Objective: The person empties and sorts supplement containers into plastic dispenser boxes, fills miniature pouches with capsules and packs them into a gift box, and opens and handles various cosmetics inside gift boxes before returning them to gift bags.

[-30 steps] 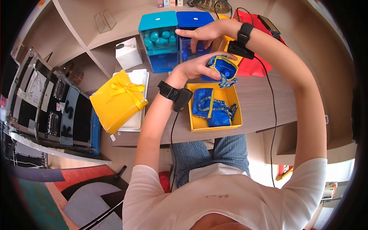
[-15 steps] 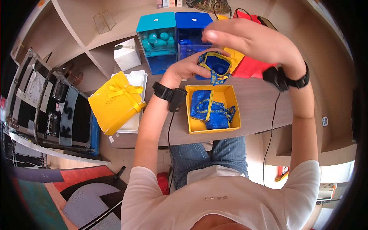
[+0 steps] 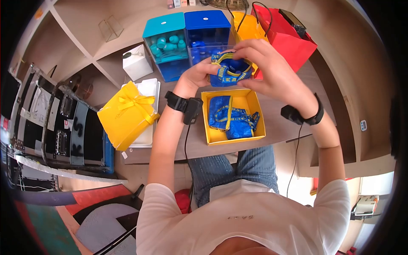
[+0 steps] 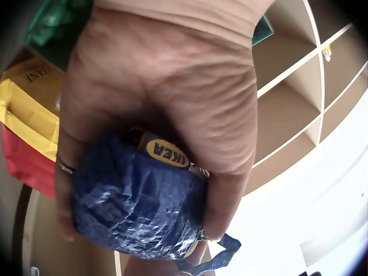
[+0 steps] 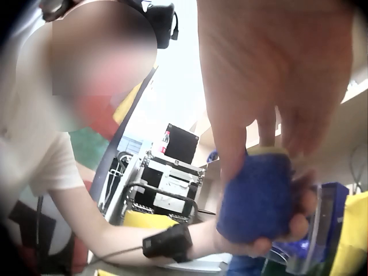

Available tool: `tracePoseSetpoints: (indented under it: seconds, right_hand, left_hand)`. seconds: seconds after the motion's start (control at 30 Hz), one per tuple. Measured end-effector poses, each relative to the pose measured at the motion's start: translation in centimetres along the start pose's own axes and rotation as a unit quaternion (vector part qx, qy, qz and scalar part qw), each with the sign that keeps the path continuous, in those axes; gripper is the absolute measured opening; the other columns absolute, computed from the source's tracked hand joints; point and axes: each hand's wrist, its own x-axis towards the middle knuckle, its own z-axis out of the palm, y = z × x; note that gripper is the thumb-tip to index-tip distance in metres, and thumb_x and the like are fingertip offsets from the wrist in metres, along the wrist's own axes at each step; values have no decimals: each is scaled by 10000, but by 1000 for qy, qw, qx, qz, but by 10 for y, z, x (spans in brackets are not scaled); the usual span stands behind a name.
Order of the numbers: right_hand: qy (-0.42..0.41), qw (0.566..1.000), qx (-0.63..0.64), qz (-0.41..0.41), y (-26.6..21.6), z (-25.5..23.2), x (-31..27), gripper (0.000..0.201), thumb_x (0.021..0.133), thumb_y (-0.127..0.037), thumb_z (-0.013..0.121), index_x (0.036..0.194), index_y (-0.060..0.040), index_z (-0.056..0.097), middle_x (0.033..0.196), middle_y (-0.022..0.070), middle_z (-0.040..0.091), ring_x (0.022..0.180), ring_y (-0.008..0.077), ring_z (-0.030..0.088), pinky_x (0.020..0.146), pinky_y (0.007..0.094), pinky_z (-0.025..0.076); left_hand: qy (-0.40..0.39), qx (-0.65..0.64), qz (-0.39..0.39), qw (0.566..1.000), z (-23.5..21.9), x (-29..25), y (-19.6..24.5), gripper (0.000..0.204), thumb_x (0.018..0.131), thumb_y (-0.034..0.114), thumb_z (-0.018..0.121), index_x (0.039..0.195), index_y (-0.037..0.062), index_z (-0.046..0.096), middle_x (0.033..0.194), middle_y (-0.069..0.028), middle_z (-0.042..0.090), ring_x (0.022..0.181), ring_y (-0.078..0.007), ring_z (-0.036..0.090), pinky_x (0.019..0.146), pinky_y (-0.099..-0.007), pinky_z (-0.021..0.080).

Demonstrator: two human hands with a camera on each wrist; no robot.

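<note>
Over the table, my left hand [image 3: 196, 77] holds a small blue pouch [image 4: 138, 201] with an IKEA tag, its fingers and thumb wrapped about the sides. The pouch's yellow-edged mouth gapes upward, with something blue inside. From the right, my right hand [image 3: 278, 76] grips the same pouch near its mouth, thumb low and fingers at the far rim. A strap loop [image 4: 221, 256] hangs from it. Just below, a yellow box tray [image 3: 205, 127] contains another blue pouch [image 3: 240, 129] with a yellow zip, lying flat.
Behind the hands stand a teal container [image 3: 163, 25] and a blue container [image 3: 207, 19] holding small bottles. A yellow paper bag [image 3: 246, 27] and a red paper bag [image 3: 293, 46] are at the back right. On the left, a bowed yellow box [image 3: 123, 121] overlaps a white tray [image 3: 156, 95].
My right hand has left the blue container, swung right, and come in to grip the pouch. The left hand has brought the pouch slightly left, turning its mouth.
</note>
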Motion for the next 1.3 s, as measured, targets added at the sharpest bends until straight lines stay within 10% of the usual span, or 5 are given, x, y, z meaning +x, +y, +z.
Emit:
tracePoseSetpoints:
  seconds: [0.33, 0.57, 0.93, 1.3]
  right_hand:
    - [61, 996, -59, 11, 1, 35, -52, 273, 695, 38, 753, 954, -32, 706, 1122, 78, 715, 1261, 343, 604, 1091, 504, 472]
    - [98, 983, -152, -30, -12, 33, -76, 377, 704, 26, 738, 1068, -38, 666, 1208, 138, 676, 1167, 334, 639, 990, 469, 543]
    - [147, 958, -231, 91, -18, 35, -83, 412, 720, -49, 747, 1121, -93, 670, 1124, 93, 678, 1170, 294, 619, 1116, 541, 403]
    - [176, 973, -92, 118, -10, 51, -92, 362, 754, 24, 734, 1103, -59, 683, 1134, 107, 710, 1069, 330, 680, 893, 389, 578]
  left_hand:
    - [8, 1, -130, 991, 21, 8, -15, 873, 847, 176, 815, 1548, -8, 328, 1370, -142, 599, 1248, -236, 624, 1079, -355, 509]
    - [26, 408, -116, 905, 48, 20, -1, 802, 681, -7, 910, 1406, 45, 571, 1283, -27, 666, 1165, -120, 607, 1016, -299, 506]
    - [78, 376, -102, 918, 47, 22, -13, 513, 780, 82, 829, 1261, 8, 666, 1111, -63, 751, 1009, -132, 679, 937, -291, 533]
    - [95, 421, -115, 895, 33, 25, -27, 493, 795, 163, 843, 1229, -2, 674, 1082, -90, 759, 979, -161, 713, 909, -306, 554]
